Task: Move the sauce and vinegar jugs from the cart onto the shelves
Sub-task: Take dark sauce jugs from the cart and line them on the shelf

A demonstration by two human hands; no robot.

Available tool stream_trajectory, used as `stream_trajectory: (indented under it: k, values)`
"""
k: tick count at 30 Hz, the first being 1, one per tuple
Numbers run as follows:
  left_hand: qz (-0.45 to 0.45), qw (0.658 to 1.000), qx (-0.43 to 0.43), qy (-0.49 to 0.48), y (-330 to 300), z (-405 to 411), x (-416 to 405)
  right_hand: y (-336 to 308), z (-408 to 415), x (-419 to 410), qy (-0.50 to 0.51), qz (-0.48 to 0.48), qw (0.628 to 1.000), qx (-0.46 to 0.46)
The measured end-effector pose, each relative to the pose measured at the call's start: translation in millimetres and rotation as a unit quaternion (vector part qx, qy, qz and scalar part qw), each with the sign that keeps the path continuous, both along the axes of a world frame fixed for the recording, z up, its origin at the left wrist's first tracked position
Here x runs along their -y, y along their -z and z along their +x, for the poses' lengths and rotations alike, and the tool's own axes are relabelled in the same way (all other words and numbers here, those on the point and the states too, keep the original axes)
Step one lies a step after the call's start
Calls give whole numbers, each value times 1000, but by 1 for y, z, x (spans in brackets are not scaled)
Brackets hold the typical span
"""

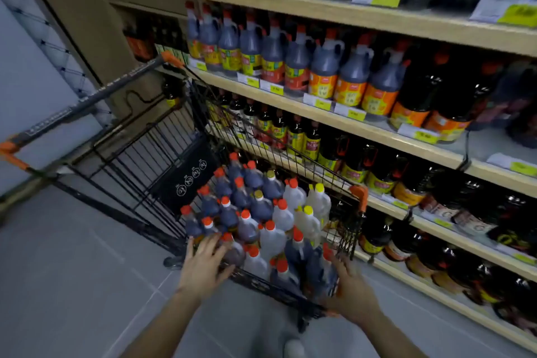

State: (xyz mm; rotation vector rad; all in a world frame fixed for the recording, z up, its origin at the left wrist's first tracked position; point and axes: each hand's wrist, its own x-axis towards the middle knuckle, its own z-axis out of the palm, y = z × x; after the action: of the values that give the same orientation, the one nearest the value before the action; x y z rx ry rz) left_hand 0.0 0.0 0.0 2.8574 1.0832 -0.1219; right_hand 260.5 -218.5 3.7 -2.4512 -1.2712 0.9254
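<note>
A person looks down into a black wire shopping cart (162,154) parked on a grey tiled floor (72,270), its right side close against a run of wooden store shelves (334,13). The cart basket is packed with upright jugs standing shoulder to shoulder. Most are dark sauce jugs (229,216) with orange caps, filling the left and near part of the basket. A smaller cluster of pale, clear vinegar jugs (311,224), some with yellow caps and some with orange, stands toward the right side nearest the shelves.

The left hand (203,263) reaches over the near edge of the cart, fingers spread apart and lying flat on the tops of the nearest dark jugs, gripping nothing. The right hand (353,291) is at the near right corner of the cart, beside the jugs there; it is blurred, and I cannot tell whether its fingers close on anything.

The shelves hold rows of similar dark jugs with orange caps and orange or yellow labels, with yellow price tags (322,103) along the shelf edges.
</note>
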Motion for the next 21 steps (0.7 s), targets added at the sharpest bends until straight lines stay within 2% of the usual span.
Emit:
stream_trajectory:
  k: [4, 10, 14, 21]
  values:
    - [-20, 999, 6, -33, 17, 9, -17, 14, 16, -28, -47, -53, 994, 89]
    - [45, 996, 81, 9, 32, 15, -22, 32, 22, -15, -41, -96, 987, 119]
    - [41, 995, 78, 41, 37, 22, -24, 31, 33, -6, -57, -103, 982, 145]
    - [-2, 999, 35, 18, 25, 20, -14, 33, 31, 6, -77, -110, 979, 152]
